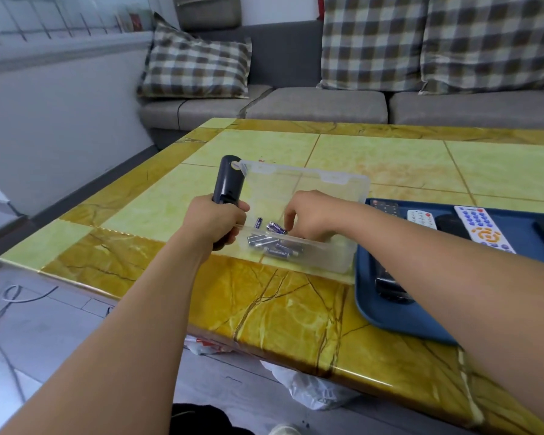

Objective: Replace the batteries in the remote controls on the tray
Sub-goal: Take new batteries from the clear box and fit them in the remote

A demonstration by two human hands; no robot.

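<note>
left hand (212, 219) gripping dark remote (227, 183) upright, fingers clamped round its lower end, beside clear box (336, 183) on table (264, 306). right hand (311, 215) reaching into box, fingers curled down among batteries (272, 243); hold on one unclear. more remotes (481, 227) lying on blue tray (390, 318), right of box.

Left hand (215, 219) clenched upright; right hand (308, 215) reaches down, fingers curled.

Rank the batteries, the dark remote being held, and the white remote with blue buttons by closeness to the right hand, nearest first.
1. Batteries, in the clear box right under the right hand.
2. Dark remote, to its left, gripped by the left hand.
3. White remote with blue buttons, on the tray, far right.
</note>
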